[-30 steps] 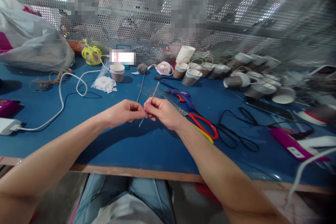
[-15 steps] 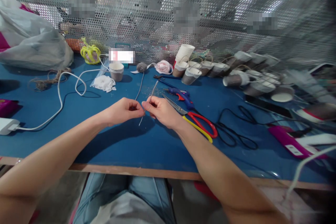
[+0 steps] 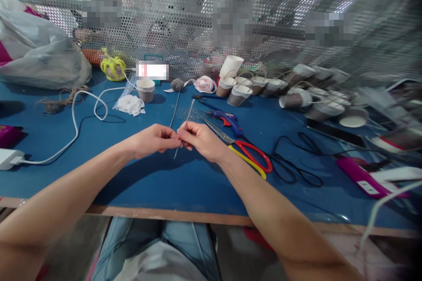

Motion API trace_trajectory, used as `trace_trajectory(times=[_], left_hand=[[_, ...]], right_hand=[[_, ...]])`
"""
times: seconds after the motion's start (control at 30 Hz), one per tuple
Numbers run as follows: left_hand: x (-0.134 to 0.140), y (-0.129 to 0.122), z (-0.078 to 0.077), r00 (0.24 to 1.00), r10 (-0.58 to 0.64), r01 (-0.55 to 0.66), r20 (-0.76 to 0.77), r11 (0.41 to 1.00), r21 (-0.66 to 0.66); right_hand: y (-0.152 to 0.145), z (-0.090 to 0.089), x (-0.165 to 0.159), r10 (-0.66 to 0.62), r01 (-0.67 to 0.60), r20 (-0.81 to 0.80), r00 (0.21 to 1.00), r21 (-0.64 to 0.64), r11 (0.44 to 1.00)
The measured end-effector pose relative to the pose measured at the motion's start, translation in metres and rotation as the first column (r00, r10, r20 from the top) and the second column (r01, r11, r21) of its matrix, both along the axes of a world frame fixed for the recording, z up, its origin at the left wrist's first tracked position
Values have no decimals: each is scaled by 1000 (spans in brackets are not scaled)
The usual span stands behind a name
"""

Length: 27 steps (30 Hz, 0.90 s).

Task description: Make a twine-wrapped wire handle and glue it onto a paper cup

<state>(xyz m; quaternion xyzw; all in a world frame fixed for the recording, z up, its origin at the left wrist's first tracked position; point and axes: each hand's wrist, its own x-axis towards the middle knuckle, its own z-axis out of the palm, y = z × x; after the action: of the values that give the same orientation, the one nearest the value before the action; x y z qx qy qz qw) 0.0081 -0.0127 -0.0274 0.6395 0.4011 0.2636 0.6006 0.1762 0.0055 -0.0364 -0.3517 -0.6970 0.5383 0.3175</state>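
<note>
My left hand (image 3: 152,141) is closed in a pinch, with a grey cord (image 3: 175,110) running into its fingers from a small grey ball of cord (image 3: 177,84) at the back. Right beside it, fingertips almost touching, my right hand (image 3: 203,139) pinches a thin, pale twisted cord (image 3: 190,109). One end of that piece stands up above the fingers, and a frayed thin end hangs below both hands. How the two cords meet between the fingertips is hidden. Scissors with red and yellow handles (image 3: 252,156) lie just right of my right hand.
Behind the scissors lie a blue glue gun (image 3: 227,118) and pliers (image 3: 209,96). Several small cups with cord handles (image 3: 240,95) crowd the back right. A lone wrapped cup (image 3: 146,91) stands back left, near a white cable (image 3: 76,127). A perforated metal screen (image 3: 191,30) closes the back.
My right hand has shifted slightly left, and the upright end of its cord has swung left. My left hand stays nearly in place.
</note>
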Motion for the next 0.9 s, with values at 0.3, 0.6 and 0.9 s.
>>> trace_trajectory(times=[0.3,0.6,0.9], left_hand=[[0,2,1,994,50,-38,-98,991,128],[0,3,-7,997,26,-15,-77,990,141],[0,1,-2,998,40,-38,38,999,-39]], right_hand=[[-3,6,-1,-132,98,194,972,175,980],[-4,5,-5,-200,161,222,954,180,970],[3,-3,1,-9,-3,-119,993,-105,994]])
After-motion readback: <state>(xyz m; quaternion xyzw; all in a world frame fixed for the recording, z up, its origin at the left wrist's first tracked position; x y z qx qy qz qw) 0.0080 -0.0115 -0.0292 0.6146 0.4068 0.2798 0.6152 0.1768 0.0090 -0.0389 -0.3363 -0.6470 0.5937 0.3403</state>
